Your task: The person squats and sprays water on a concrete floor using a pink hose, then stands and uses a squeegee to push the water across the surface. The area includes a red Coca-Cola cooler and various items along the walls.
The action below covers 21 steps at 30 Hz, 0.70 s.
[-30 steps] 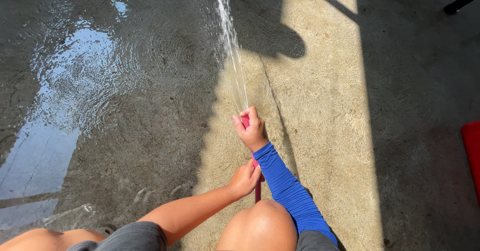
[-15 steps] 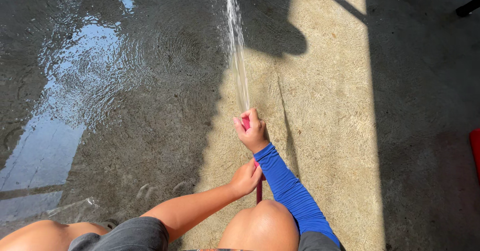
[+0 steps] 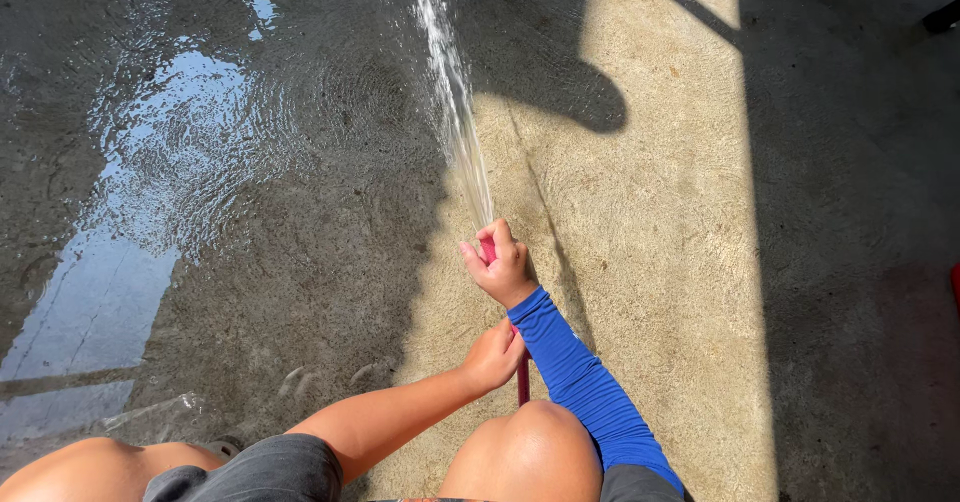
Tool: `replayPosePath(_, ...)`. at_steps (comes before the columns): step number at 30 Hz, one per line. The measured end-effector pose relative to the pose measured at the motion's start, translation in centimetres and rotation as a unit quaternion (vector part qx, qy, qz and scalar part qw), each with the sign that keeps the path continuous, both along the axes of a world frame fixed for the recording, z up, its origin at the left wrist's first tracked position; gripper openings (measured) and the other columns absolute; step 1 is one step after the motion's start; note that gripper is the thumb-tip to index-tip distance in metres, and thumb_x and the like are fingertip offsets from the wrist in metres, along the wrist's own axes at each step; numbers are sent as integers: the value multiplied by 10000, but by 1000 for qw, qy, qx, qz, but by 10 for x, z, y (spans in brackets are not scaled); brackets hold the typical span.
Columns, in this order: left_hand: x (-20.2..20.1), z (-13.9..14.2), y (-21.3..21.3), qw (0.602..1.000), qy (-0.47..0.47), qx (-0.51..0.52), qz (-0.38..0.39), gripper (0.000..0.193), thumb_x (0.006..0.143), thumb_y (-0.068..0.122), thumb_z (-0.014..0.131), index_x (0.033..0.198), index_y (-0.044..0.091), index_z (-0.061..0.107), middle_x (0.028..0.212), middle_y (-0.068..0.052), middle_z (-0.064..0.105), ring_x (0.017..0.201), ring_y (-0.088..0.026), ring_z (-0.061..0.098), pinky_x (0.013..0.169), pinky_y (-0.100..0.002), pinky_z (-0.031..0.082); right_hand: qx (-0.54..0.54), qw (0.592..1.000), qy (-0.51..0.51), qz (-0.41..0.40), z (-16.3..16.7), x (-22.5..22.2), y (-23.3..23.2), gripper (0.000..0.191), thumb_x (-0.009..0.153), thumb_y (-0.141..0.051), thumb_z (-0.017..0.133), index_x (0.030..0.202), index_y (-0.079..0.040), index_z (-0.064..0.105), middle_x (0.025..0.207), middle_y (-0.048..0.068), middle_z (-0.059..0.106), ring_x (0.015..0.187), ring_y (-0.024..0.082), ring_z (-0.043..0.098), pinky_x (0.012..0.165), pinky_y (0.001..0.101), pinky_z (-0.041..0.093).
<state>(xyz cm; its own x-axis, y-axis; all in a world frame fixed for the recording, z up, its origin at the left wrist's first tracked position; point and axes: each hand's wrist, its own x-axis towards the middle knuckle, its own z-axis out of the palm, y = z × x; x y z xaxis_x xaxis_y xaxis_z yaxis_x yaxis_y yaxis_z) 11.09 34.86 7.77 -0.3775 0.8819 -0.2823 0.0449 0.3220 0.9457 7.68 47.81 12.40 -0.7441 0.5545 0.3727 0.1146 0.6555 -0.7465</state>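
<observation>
Right hand (image 3: 503, 267) and left hand (image 3: 495, 357) gripping red hose (image 3: 522, 387), water jet (image 3: 455, 102), wet concrete (image 3: 200, 162)

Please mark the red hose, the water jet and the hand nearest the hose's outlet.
red hose (image 3: 522, 387), head view, on the stretch showing below the left hand.
water jet (image 3: 455, 112), head view, on the middle of the stream.
right hand (image 3: 502, 265), head view, on the back of the hand gripping the hose end.

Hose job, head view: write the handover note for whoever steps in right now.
Right hand, blue sleeve, grips the red hose at its outlet, a finger partly over the end; the water jet shoots forward.
Left hand holds the hose lower down, by the knee.
Done: the concrete floor on the left is soaked, with a puddle.
Left: the sunlit strip and the shaded part to the right look dry.
</observation>
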Motion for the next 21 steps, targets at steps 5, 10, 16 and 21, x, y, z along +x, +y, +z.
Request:
replayPosePath(5,-2,-17,5,997,-74,7,-16,397,1015,421,434,1133,76,593,916,-112,778,857,-255,763,822,-392,569,-1,998,7,-66,-3,4,12,340,871,-225,823,993,-88,536,615,66,603,524,213,649,503,358,497)
replayPosePath(10,-2,-52,17,937,-345,39,-27,548,1025,553,316,1254,129,578,1131,-133,725,1033,-274,712,949,-458,554,25,996,37,-78,-4,4,22,353,875,-234,828,1002,-86,535,682,97,619,596,242,669,555,364,517)
replayPosePath(16,-9,-54,16,907,-415,-15,-69,999,841,878,133,1467,197,509,1378,-23,621,1261,-214,593,1086,-448,436,-6,998,21,-57,-9,1,17,338,877,-248,817,999,-83,548,695,98,639,611,240,688,564,365,526)
replayPosePath(21,-26,-18,3,883,-465,-20,-61,1025,785,920,122,1483,258,474,1368,-82,587,1227,-268,575,1086,-457,433,-6,999,22,-23,-2,-1,8,336,884,-273,813,993,-85,556,696,92,635,597,236,673,550,363,512)
